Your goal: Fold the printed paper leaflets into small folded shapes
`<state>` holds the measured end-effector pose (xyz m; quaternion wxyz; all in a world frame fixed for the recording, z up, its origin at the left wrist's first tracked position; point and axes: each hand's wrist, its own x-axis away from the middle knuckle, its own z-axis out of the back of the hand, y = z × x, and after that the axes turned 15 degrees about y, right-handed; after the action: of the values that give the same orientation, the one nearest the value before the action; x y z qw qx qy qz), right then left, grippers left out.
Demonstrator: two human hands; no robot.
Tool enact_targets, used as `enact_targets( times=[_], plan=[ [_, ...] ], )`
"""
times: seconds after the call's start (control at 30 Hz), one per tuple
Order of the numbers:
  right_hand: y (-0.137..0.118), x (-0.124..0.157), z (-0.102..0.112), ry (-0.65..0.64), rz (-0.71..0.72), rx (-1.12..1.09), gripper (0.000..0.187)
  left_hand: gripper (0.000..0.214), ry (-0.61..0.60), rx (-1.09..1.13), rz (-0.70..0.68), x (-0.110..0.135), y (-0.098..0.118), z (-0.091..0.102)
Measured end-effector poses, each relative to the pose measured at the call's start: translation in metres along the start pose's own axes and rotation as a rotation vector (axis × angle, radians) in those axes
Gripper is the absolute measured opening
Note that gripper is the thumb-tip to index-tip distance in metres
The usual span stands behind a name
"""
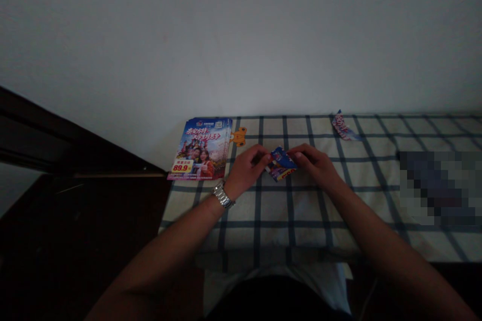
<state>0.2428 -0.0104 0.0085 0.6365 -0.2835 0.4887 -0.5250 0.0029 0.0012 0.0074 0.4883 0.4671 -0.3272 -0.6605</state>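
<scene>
A small folded flyer, blue with a yellow patch, is held just above the checked cloth between my two hands. My left hand, with a metal watch on its wrist, pinches the flyer's left corner. On the opposite side, the thumb and fingers of my right hand grip its upper right edge. To the left of my left hand lies a stack of printed flyers with a blue top and a pink lower part.
A checked cloth covers the table, which meets a pale wall. A torn or folded printed paper piece lies at the back right. A brown bear-shaped figure shows beside the stack. A blurred-out patch covers something at right.
</scene>
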Motion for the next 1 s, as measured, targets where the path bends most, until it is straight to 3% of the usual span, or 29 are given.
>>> enact_targets(
  times=[0.47,0.73,0.87,1.0],
  plan=[
    [0.009,0.0,-0.002,0.067,0.097,-0.031,0.031,0.024,0.058,0.063,0.081,-0.002,-0.007,-0.001],
    [0.015,0.001,-0.006,0.048,-0.052,-0.013,0.023,0.026,-0.03,0.13,0.156,0.001,-0.008,-0.004],
    [0.017,0.0,-0.006,0.062,-0.095,-0.073,0.023,0.026,-0.073,0.005,0.097,0.002,-0.005,-0.003],
    [0.016,0.0,-0.005,0.065,-0.094,-0.045,0.024,0.019,-0.032,-0.134,-0.02,0.002,-0.003,-0.001]
  ],
)
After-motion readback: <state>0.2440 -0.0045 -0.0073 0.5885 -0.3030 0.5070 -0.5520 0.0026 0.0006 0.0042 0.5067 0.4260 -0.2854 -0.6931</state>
